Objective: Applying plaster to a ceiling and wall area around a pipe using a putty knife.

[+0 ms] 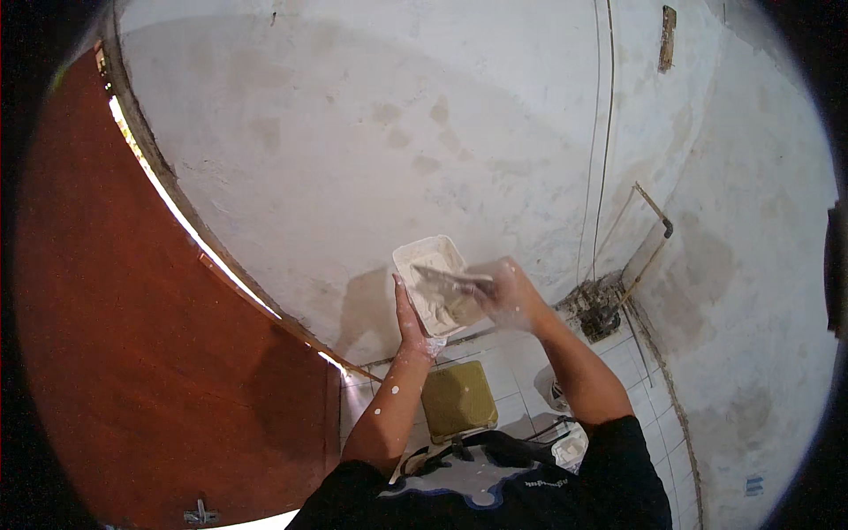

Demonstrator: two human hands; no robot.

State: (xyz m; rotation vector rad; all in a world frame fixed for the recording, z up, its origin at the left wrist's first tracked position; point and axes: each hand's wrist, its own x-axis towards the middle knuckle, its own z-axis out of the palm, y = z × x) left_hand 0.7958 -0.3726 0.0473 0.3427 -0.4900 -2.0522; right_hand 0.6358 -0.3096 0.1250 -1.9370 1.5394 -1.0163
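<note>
A white rectangular plastic tub (420, 241) with whitish paste (430, 305) in it rests in my left hand (411, 322), whose fingers wrap around its left side and underside. White splashes dot my left wrist and forearm. My right hand (514, 296), smeared by motion, grips a putty knife (442, 281). Its dark blade reaches leftward over the tub's inside; whether it touches the paste is hard to tell. Both hands are held up in front of the pale, patchy wall (336, 150).
Below the tub is a yellowish stool (459, 397) on the white tiled floor (503, 375). A white bucket (552, 389) stands to its right. A large red-brown door (177, 327) fills the left. At the right corner are a bent pipe (654, 208) and a rough broken patch (601, 320).
</note>
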